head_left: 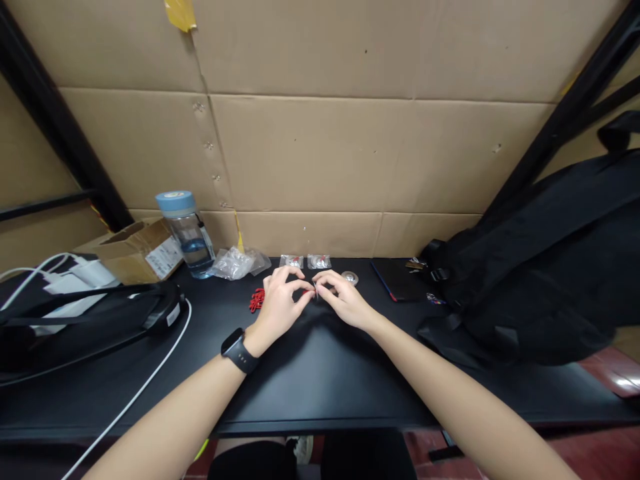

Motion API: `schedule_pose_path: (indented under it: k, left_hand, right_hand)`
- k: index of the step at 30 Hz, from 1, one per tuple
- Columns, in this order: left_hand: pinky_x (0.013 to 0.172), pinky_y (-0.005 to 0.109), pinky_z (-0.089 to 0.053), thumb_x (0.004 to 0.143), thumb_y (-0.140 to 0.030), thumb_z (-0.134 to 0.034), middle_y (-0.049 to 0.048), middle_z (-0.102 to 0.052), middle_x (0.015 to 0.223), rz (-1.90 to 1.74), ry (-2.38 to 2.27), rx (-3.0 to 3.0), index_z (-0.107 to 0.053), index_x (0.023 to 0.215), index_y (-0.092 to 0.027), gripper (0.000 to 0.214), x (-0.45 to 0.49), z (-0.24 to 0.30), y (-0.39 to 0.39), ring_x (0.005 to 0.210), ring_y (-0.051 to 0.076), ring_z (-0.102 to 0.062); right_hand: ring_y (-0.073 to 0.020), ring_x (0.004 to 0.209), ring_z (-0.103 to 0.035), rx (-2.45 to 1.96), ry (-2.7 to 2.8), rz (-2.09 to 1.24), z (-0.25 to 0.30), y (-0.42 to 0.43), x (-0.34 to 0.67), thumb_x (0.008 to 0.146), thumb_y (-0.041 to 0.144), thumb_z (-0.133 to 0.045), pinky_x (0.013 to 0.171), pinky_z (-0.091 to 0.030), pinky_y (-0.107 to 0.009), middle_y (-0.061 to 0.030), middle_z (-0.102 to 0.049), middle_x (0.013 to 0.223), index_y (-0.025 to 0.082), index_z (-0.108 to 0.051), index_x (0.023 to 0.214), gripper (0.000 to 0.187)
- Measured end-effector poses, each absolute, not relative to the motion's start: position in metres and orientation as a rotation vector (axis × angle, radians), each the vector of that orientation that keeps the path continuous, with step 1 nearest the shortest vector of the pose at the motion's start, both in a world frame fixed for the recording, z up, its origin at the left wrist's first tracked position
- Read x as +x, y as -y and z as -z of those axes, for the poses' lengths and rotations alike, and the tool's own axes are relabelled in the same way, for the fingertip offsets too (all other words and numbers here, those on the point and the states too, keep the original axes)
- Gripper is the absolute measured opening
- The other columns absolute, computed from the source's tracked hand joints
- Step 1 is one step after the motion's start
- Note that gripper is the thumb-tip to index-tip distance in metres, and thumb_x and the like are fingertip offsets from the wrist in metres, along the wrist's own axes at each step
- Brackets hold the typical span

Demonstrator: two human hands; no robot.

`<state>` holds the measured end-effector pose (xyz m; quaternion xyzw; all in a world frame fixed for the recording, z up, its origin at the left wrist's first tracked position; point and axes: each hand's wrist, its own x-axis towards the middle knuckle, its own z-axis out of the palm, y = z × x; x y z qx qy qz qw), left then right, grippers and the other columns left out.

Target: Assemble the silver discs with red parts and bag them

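Two bare hands, head view: left hand (281, 303), dark smartwatch (240, 350) on its wrist, and right hand (347, 303) meet near the table's middle. Each pinches, thumb against fingers, at one small thin piece with a bit of red (316, 289); it sits between both sets of fingertips, seemingly just off the tabletop. Mostly covered by fingers, so probably thin and flat, can't be sure.

Risks, my judgement: one loose pinch could drop it; pulling unevenly could bend or tear it. If dropped, it might get lost near the red knotted cord-like bundle (257, 300) beside the left hand, or by the two small clear plastic packets with red bits (305, 261) behind.

Surface: matte black table (340, 383). Round clear tape-like roll (350, 277) just behind right hand; dark flat rectangular slab (397, 280) farther right; crumpled clear plastic bag (234, 263), blue-lidded clear bottle (190, 233), brown cardboard box (135, 250) at left; white cable (150, 380) trailing off the front edge.

Room: brown cardboard wall (310, 153), black metal frame (60, 113), black fabric backpack (550, 267) at right, reddish floor (613, 367).
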<state>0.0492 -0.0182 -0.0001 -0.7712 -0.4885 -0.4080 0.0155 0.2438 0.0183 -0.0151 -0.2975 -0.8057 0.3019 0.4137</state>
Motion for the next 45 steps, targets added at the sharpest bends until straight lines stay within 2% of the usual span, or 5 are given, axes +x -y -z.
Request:
schedule_pose_path:
  k: [9, 15, 35, 38, 45]
  left_hand:
    - [0.093, 0.04, -0.038, 0.09, -0.028, -0.069, 0.0033, -0.066, 0.105, 1.257, 1.525, -2.434, -0.074, 0.087, -0.027, 0.006, 0.049, -0.002, 0.02, 0.109, 0.024, -0.057]
    - [0.094, 0.037, -0.039, 0.1, -0.027, -0.05, 0.0038, -0.066, 0.104, 1.438, 1.54, -2.382, -0.063, 0.096, -0.022, 0.014, 0.035, -0.008, 0.009, 0.106, 0.02, -0.06]
    - [0.106, 0.043, -0.038, 0.094, -0.052, -0.058, 0.0042, -0.065, 0.127, 0.828, 1.351, -2.92, -0.067, 0.119, -0.03, 0.035, 0.014, -0.004, 0.0, 0.124, 0.026, -0.053]
    - [0.105, 0.043, -0.038, 0.103, -0.043, -0.039, 0.006, -0.07, 0.117, 0.865, 1.515, -2.697, -0.071, 0.107, -0.025, 0.037, -0.012, -0.011, -0.014, 0.116, 0.025, -0.057]
    - [0.1, 0.045, -0.039, 0.087, -0.033, -0.057, 0.0062, -0.073, 0.108, 0.589, 1.708, -2.579, -0.075, 0.087, -0.026, 0.019, -0.053, -0.008, -0.032, 0.113, 0.029, -0.057]
  right_hand:
    - [-0.0197, 0.106, -0.06, -0.748, 2.083, -0.751, 0.015, -0.02, 0.246, 0.097, 0.031, -0.056, 0.078, -0.053, -0.031, -0.0108, -0.057, 0.121, 0.02, -0.062, 0.092, 0.013]
    - [-0.0233, 0.114, -0.056, -0.735, 2.288, -0.352, 0.005, -0.013, 0.252, 0.088, 0.018, -0.062, 0.104, -0.043, -0.044, -0.0093, -0.059, 0.12, 0.02, -0.064, 0.081, 0.007]
    - [-0.0219, 0.103, -0.062, -0.724, 2.243, -0.363, 0.002, -0.021, 0.261, 0.072, 0.014, -0.075, 0.095, -0.048, -0.039, -0.0057, -0.066, 0.111, 0.02, -0.071, 0.067, 0.009]
    - [-0.0225, 0.104, -0.062, -0.797, 2.302, -0.383, 0.005, -0.025, 0.266, 0.071, 0.016, -0.077, 0.097, -0.046, -0.041, -0.0051, -0.066, 0.113, 0.021, -0.072, 0.067, 0.008]
    - [-0.0176, 0.093, -0.064, -0.88, 2.315, -0.425, 0.006, -0.041, 0.28, 0.082, 0.013, -0.065, 0.088, -0.048, -0.032, -0.0043, -0.068, 0.1, 0.02, -0.071, 0.084, 0.009]
